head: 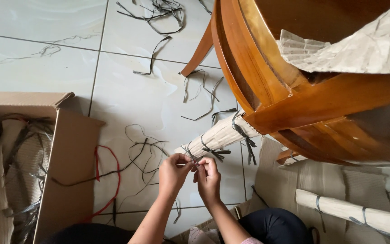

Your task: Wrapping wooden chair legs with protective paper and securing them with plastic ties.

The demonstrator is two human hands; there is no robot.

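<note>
Left hand (173,171) and right hand (207,175) pinch together on a black tie (190,152) at the end of the paper-wrapped chair leg (220,135). The cardboard box (68,171) on the floor's left edge holds cardboard and loose black strips (16,140).

Open tile floor (46,68) lies left; cardboard box (68,167) and wooden chair (294,99) hem the sides.

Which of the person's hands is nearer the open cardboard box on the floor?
Left. The left hand is on the side facing the open brown cardboard box; the right hand sits beyond it, farther off.
</note>
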